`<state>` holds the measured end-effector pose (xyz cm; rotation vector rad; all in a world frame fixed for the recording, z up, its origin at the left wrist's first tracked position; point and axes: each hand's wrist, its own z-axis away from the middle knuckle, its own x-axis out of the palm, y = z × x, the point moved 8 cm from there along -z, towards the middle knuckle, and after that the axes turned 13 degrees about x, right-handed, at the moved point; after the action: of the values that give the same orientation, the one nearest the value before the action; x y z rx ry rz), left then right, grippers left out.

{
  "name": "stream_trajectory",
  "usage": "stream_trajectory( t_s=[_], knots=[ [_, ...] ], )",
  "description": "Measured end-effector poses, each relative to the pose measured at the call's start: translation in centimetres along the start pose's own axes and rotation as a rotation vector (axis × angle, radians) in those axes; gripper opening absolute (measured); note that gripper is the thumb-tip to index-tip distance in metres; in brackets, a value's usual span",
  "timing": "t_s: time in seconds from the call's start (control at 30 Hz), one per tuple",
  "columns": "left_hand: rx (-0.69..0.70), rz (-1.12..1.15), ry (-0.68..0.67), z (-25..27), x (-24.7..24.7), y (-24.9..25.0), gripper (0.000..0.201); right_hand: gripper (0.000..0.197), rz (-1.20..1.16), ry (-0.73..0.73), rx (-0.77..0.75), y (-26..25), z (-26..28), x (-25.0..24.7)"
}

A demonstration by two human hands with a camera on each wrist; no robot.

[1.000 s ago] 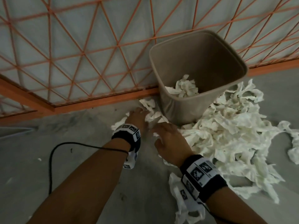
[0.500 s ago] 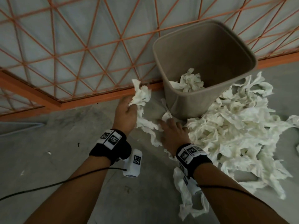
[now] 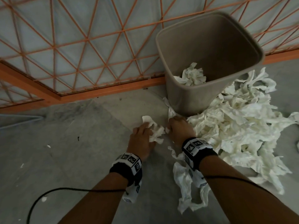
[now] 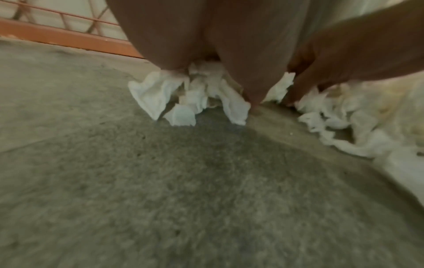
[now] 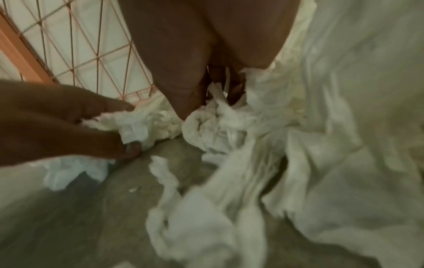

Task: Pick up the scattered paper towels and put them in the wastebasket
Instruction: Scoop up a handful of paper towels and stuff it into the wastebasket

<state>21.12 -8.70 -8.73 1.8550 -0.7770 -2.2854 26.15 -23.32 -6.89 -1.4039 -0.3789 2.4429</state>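
Left hand (image 3: 140,137) grips a crumpled white paper towel wad (image 3: 155,132) on the grey floor (image 3: 77,159); right hand (image 3: 179,128) clutches towels from the pile (image 3: 239,126) beside the tan plastic wastebasket (image 3: 191,97).

No readable text, wristband markers (image 3: 195,145) perhaps coded patterns only

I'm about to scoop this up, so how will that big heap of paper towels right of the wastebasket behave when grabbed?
The heap of paper towels looks crumpled and limp, so it will probably sag and trail strands. Its pieces seem tangled, so neighbours may drag along. It likely weighs little; the wad in the left hand droops loosely.
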Motion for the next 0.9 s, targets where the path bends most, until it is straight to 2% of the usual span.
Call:
stream_trajectory(
  t_s=[0.1,0.2,0.23,0.3,0.37,0.43,0.53,0.73,0.9],
  knots=[
    [-0.022,0.097,0.072,-0.6,-0.8,-0.1,0.027,0.008,-0.173,0.097,-0.019,0.3,0.7,-1.4],
    [-0.095,0.288,0.189,-1.3,-2.8,-0.3,0.021,0.004,-0.308,0.100,-0.027,0.7,1.3,-2.7],
    [-0.095,0.332,0.222,-1.7,-3.6,-0.1,0.021,0.006,-0.350,0.099,-0.021,1.0,1.5,-3.0],
    [-0.061,0.342,0.240,-2.7,-4.6,0.5,0.032,0.008,-0.421,0.097,0.009,1.7,2.0,-3.5],
    [-0.007,0.281,0.219,-3.9,-5.0,1.3,0.035,0.007,-0.476,0.090,0.044,2.4,2.4,-3.7],
    [0.047,0.200,0.168,-5.1,-4.9,2.3,0.027,0.005,-0.524,0.101,0.082,3.4,2.7,-3.9],
    [0.033,0.135,0.067,-6.6,-3.8,3.2,0.021,0.009,-0.586,0.122,0.116,4.5,2.7,-4.2],
    [0.000,0.136,-0.020,-7.1,-1.5,3.9,0.026,0.044,-0.601,0.040,0.135,5.0,2.1,-3.7],
    [0.041,0.147,-0.070,-6.7,-0.1,4.0,0.022,0.050,-0.625,-0.013,0.173,4.9,1.4,-3.2]
  ],
)
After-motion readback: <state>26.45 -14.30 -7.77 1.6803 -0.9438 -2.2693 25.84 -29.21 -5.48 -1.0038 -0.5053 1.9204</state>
